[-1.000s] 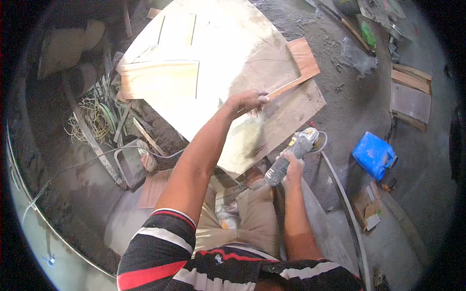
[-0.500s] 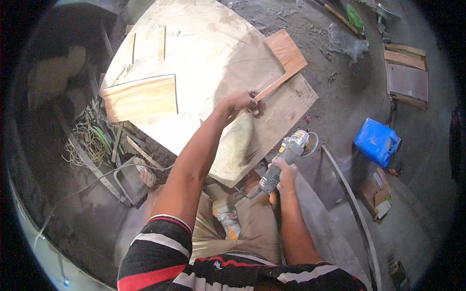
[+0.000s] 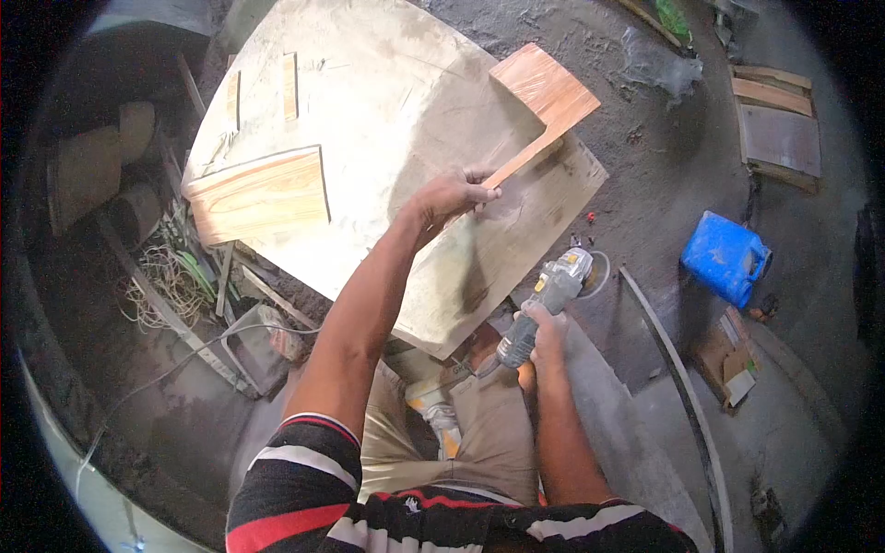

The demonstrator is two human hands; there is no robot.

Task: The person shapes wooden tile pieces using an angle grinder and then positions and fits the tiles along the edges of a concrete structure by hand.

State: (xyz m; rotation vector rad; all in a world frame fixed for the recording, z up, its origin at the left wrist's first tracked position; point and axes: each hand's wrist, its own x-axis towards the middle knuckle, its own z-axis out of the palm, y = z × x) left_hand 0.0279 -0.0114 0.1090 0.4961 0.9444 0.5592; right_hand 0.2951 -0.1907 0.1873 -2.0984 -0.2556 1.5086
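Roughly L-shaped piece point(image 3: 548, 90), orange-brown, pale-streaked, one leg narrow

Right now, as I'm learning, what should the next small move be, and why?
Probably bring the L-shaped piece further over the board: the left hand holds its narrow end, while its wide end juts past the board's edge.

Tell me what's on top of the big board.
A wood-grain panel and two strips lie on the board. The left grip holds an L-shaped piece partly over it. Whatever the left arm covers can't be seen.
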